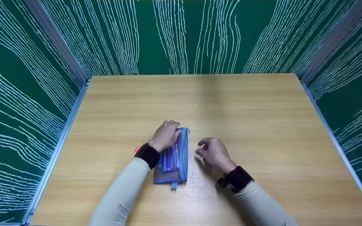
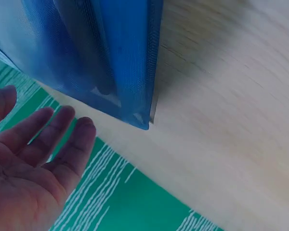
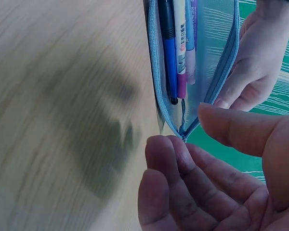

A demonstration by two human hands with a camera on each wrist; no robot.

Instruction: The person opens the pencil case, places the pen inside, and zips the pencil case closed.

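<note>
A blue zip pencil case [image 1: 184,157] with mesh sides lies on the table, holding several pens [image 1: 170,158]. My left hand [image 1: 167,135] is at its upper left part, the thumb overlapping the case. Slightly spread fingers of the left hand [image 2: 43,159] show beside the mesh in the left wrist view. To the right of the case, my right hand [image 1: 214,152] has loosely bent fingers and holds nothing. The right wrist view shows the zip parted, with a blue pen [image 3: 169,62] and a white and magenta pen [image 3: 180,53] inside, beyond the right hand [image 3: 207,187].
The wooden table [image 1: 262,131] has a few tiny white specks [image 1: 196,104] beyond the hands. Green walls [image 1: 190,37] with white wavy lines stand around its back and sides, with grey posts [image 1: 58,40] at the corners.
</note>
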